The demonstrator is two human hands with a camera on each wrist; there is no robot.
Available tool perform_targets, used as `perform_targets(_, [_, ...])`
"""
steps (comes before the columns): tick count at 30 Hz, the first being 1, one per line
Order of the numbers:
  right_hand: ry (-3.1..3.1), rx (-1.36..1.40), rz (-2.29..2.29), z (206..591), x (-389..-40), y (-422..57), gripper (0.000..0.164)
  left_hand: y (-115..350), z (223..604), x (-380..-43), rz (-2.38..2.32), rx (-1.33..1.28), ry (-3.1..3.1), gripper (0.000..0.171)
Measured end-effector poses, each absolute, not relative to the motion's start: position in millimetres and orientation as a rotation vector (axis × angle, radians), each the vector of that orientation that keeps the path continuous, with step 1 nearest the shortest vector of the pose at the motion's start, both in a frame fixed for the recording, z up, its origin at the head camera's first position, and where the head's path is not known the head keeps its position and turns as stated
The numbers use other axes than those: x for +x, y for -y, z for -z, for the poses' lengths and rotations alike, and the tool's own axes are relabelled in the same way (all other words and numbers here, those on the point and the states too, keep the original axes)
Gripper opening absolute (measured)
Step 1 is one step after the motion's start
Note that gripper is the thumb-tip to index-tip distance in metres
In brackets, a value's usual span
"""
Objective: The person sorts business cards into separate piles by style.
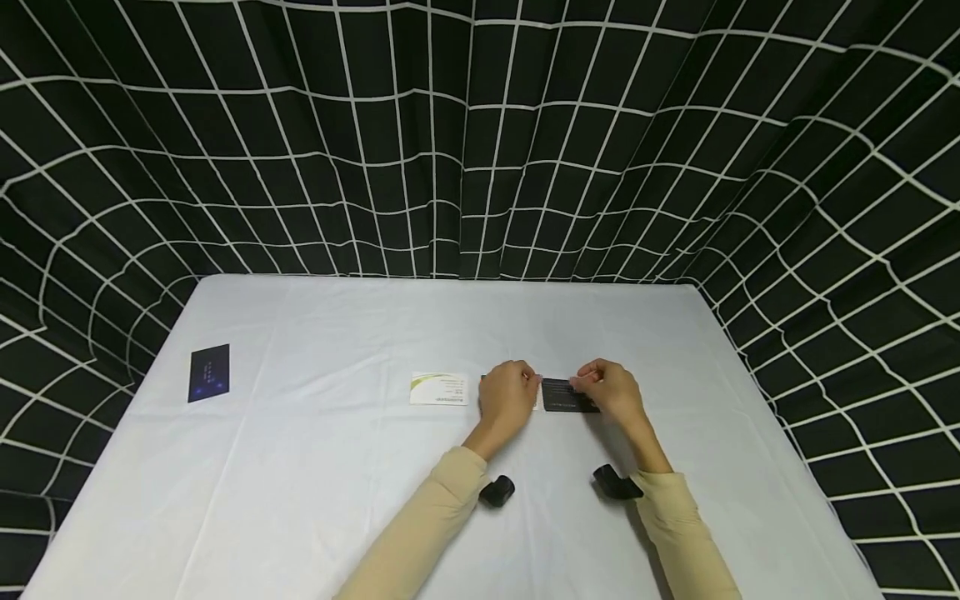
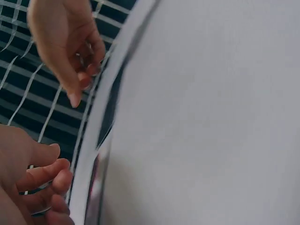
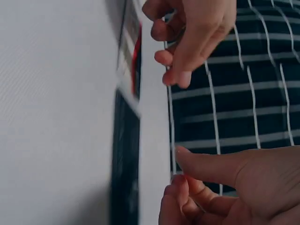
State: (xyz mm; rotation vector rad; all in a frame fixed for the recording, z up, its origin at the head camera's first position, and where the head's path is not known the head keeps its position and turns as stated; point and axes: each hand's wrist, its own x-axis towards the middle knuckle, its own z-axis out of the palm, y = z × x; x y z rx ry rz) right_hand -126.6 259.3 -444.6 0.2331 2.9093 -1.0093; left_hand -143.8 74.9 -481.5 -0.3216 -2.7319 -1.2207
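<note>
A black card with fine print lies flat on the table, its left end by a second card with red and white on it. In the head view my left hand is over that second card and hides most of it. My right hand is over the black card's right end. Both wrist views show the left hand and the right hand with fingers loosely bent above the cards, nothing visible between them. A white card with a yellow-green curve lies just left of my left hand.
A dark blue card with blue spots lies near the left edge of the white-covered table. Black curtains with a white grid surround the back and sides. A black device sits at each wrist.
</note>
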Motion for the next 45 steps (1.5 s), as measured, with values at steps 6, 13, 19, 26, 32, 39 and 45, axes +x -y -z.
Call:
perform_targets(6, [-2.881,-0.098,1.053,426,-150,-196,0.021,29,469,-147,1.342,0.054,2.667,0.009])
perform_targets(13, [-2.742,-0.489,0.972,407,-175,-111,0.021,149,459,-139,1.486,0.403,2.688,0.029])
perform_targets(19, [-2.561,-0.76,0.903,410,-201,-24,0.029,219,453,-127,1.61,0.754,2.54,0.046])
perform_targets(26, [-2.471,-0.998,0.796,431,-221,91,0.043,262,452,-126,1.833,0.943,2.244,0.061])
perform_targets(32, [-2.632,-1.071,0.436,455,-226,169,0.059,274,458,-129,1.99,1.07,2.113,0.07])
perform_targets(39, [-2.734,-1.054,0.231,474,-240,216,0.071,276,462,-131,2.037,1.037,2.158,0.068])
perform_targets(45, [-2.703,-1.085,0.175,468,-239,247,0.075,288,458,-128,2.04,1.014,2.118,0.063])
